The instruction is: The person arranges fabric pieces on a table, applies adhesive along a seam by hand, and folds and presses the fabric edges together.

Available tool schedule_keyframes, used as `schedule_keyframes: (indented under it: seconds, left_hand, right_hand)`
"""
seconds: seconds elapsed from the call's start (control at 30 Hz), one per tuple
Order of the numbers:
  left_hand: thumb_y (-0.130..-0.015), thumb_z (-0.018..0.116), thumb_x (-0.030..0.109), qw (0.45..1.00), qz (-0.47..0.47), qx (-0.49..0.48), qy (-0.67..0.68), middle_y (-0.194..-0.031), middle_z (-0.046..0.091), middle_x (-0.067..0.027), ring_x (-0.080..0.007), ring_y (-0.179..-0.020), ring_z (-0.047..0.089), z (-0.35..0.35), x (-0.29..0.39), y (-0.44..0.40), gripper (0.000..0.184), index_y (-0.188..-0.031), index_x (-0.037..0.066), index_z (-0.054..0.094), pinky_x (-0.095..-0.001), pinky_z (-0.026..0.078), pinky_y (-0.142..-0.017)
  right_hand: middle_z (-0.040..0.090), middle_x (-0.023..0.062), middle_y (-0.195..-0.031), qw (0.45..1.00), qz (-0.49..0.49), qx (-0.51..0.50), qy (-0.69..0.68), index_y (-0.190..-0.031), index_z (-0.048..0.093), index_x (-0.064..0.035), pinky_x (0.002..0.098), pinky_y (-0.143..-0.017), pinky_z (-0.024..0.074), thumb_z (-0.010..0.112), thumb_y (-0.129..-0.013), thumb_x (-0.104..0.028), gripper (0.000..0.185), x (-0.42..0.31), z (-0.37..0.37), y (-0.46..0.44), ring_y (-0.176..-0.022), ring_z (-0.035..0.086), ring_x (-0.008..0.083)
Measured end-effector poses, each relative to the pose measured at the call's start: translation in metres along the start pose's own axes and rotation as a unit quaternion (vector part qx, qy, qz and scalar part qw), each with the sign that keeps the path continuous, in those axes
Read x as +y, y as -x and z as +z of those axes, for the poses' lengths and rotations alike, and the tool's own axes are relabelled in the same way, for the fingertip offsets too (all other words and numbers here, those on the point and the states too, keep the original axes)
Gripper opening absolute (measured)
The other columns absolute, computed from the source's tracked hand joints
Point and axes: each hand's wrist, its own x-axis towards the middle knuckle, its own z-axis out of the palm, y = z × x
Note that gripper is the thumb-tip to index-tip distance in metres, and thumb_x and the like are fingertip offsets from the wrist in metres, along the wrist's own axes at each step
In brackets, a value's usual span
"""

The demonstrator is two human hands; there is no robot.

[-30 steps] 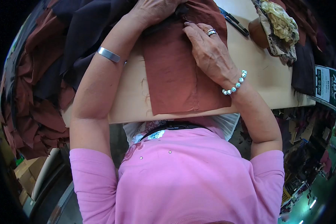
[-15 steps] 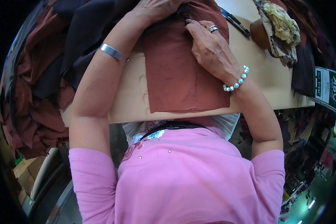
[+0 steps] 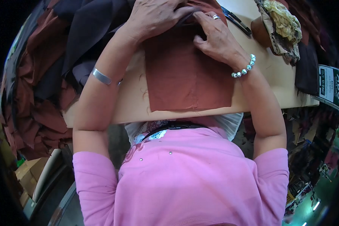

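Note:
A reddish-brown piece of cloth [image 3: 188, 79] lies flat on the table, its near edge close to the table's front edge. My left hand [image 3: 152, 19] is over its far part, the fingers bent together at a fold of dark cloth [image 3: 186, 20]; the fingertips are partly hidden. Close beside it, my right hand [image 3: 218, 37] rests on the reddish-brown cloth. Its thumb stands apart from the index finger, which reaches to the dark fold near my left fingertips.
Dark and reddish-brown cloth pieces [image 3: 45, 90] are heaped at the left. Black-handled snips [image 3: 237, 22] lie beyond my right hand. A brown rounded object [image 3: 260, 32] and a crumpled yellowish mass [image 3: 284, 19] sit at the right of the table [image 3: 271, 83].
My left hand has come nearer and to the right. My right thumb has moved away from the index finger, and the right hand has shifted slightly right.

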Motion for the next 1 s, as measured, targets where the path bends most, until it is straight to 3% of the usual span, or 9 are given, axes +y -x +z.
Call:
schedule_keyframes:
  seconds: [0.1,0.27,0.4,0.5,0.67,0.73,0.8,0.9,1.0]
  left_hand:
    - [-0.082,0.062,0.024,0.997,0.024,0.071,0.026,-0.103,0.057,-0.008,-0.0281,-0.098,0.053,0.026,-0.015,0.01,0.02,-0.094,0.009,0.057,-0.0418,0.035,-0.087]
    - [-0.082,0.06,0.02,0.995,0.008,-0.007,0.097,-0.099,0.057,-0.0093,-0.0289,-0.099,0.053,0.023,-0.021,0.002,0.016,-0.091,0.007,0.056,-0.0414,0.04,-0.085]
    - [-0.083,0.061,0.019,0.994,-0.002,-0.006,0.11,-0.103,0.058,-0.0105,-0.0298,-0.101,0.053,0.021,-0.014,0.005,0.018,-0.094,0.005,0.057,-0.0413,0.04,-0.088]
    - [-0.083,0.061,0.018,0.995,0.047,0.046,0.078,-0.105,0.059,-0.0118,-0.0301,-0.103,0.054,0.011,-0.002,0.017,0.019,-0.095,0.004,0.058,-0.0403,0.04,-0.09]
    - [-0.083,0.061,0.013,0.992,0.074,0.039,0.092,-0.102,0.061,-0.0133,-0.031,-0.101,0.056,0.014,-0.017,0.016,0.014,-0.092,0.003,0.059,-0.0386,0.044,-0.086]
    - [-0.08,0.061,0.004,0.984,-0.036,0.119,0.129,-0.085,0.059,-0.0152,-0.0343,-0.088,0.056,0.02,-0.02,0.011,0.009,-0.087,0.003,0.058,-0.0396,0.046,-0.078]
    - [-0.08,0.057,0.002,0.987,-0.062,0.121,0.088,-0.087,0.057,-0.0152,-0.035,-0.085,0.054,0.023,-0.029,0.002,0.004,-0.084,0.003,0.057,-0.0407,0.046,-0.076]
    - [-0.081,0.051,0.0,0.985,-0.033,0.153,0.067,-0.093,0.056,-0.0144,-0.0343,-0.087,0.053,0.033,-0.029,-0.003,0.007,-0.083,0.003,0.057,-0.0401,0.045,-0.078]
    - [-0.081,0.048,0.002,0.995,0.0,0.088,0.055,-0.099,0.055,-0.013,-0.0338,-0.092,0.052,0.028,-0.019,0.004,0.01,-0.085,0.003,0.057,-0.0402,0.044,-0.081]
  right_hand:
    - [0.057,0.0149,-0.097,0.988,-0.121,0.091,0.0,-0.1,0.051,-0.0009,0.0375,-0.086,0.045,0.057,-0.072,-0.001,0.029,-0.008,0.003,0.008,-0.094,0.054,0.0328]
    - [0.056,0.0109,-0.093,0.975,-0.176,0.126,0.048,-0.092,0.052,-0.0012,0.0362,-0.078,0.0469,0.058,-0.069,0.002,0.024,-0.016,0.007,0.024,-0.087,0.054,0.0317]
    - [0.057,0.0148,-0.115,0.996,-0.067,0.033,0.054,-0.102,0.052,-0.0006,0.0387,-0.085,0.0461,0.057,-0.071,0.003,0.032,-0.017,0.0,0.008,-0.098,0.054,0.0334]
    - [0.058,0.0154,-0.104,0.997,-0.058,0.045,0.005,-0.107,0.051,0.0003,0.0388,-0.085,0.045,0.058,-0.072,0.0,0.036,-0.006,0.001,0.003,-0.095,0.055,0.0322]
    - [0.059,0.0125,-0.098,0.995,0.005,0.067,-0.079,-0.115,0.052,-0.0017,0.0371,-0.082,0.0465,0.058,-0.071,0.003,0.045,0.0,0.004,0.011,-0.092,0.057,0.0305]
    - [0.059,0.0105,-0.099,0.994,-0.047,0.079,-0.059,-0.117,0.051,-0.0014,0.0368,-0.081,0.0471,0.058,-0.071,0.004,0.047,-0.003,0.003,0.012,-0.093,0.056,0.0289]
    - [0.059,0.0098,-0.1,0.987,-0.109,0.116,-0.016,-0.118,0.051,-0.0011,0.0367,-0.082,0.0472,0.058,-0.071,0.005,0.048,0.001,0.01,0.013,-0.094,0.056,0.0282]
    - [0.059,0.0102,-0.102,0.992,-0.087,0.088,-0.004,-0.115,0.052,-0.0005,0.0368,-0.084,0.0469,0.057,-0.071,0.005,0.045,0.001,0.011,0.014,-0.099,0.055,0.0276]
    - [0.059,0.0105,-0.102,0.994,-0.075,0.084,-0.002,-0.115,0.052,-0.0009,0.0372,-0.085,0.0462,0.056,-0.071,0.004,0.045,-0.003,0.009,0.011,-0.101,0.054,0.0276]
